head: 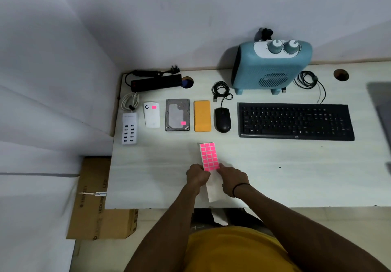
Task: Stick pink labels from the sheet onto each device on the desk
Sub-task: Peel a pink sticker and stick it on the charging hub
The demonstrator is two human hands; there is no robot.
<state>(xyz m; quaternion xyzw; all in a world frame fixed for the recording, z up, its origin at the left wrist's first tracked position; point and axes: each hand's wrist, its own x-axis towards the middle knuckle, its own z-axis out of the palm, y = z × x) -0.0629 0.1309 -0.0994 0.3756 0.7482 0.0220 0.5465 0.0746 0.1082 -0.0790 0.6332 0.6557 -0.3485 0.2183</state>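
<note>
Your left hand grips the label sheet at its near edge on the desk; your right hand pinches a corner label. The sheet looks thin and floppy, so peel from corners.

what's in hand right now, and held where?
The label sheet, held at its near end. Left hand grips the left edge; right hand fingers pinch at the lowest pink labels.
</note>
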